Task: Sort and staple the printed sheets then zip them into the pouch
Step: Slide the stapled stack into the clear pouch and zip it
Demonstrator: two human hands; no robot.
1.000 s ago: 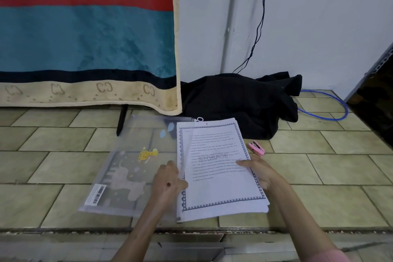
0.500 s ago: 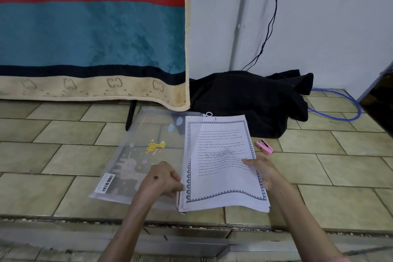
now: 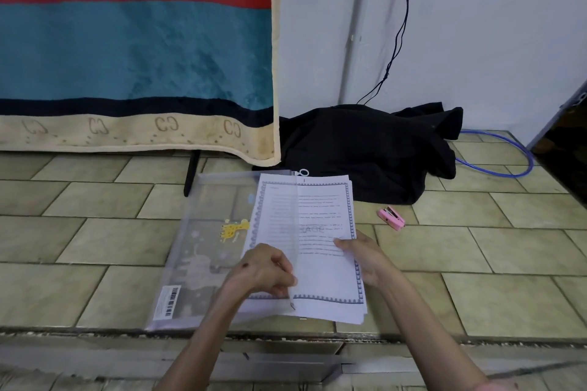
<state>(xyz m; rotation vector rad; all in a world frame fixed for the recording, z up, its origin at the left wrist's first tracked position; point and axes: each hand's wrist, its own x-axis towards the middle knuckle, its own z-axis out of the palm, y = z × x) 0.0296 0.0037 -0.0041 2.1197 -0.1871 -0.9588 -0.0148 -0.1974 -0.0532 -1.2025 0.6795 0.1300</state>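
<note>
Item: sheets [image 3: 320,241], going partway into the pouch [image 3: 203,251] on the tiled floor; my left hand [image 3: 263,270] is pinching the clear flap's edge up, my right hand [image 3: 365,255] is pressing flat on the stack's right side, fingers together. I am judging it best to be lifting the flap high and feeding squarely. The pouch's zip is hard to make out; the stapler [image 3: 391,217] is lying apart.

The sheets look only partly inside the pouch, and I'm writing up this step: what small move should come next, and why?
Probably push the sheets further left into the pouch. Only their left strip lies under the clear flap; most of the stack sticks out on the right. The left hand holds the flap edge, and the right hand rests on the stack, placed to slide it.
</note>
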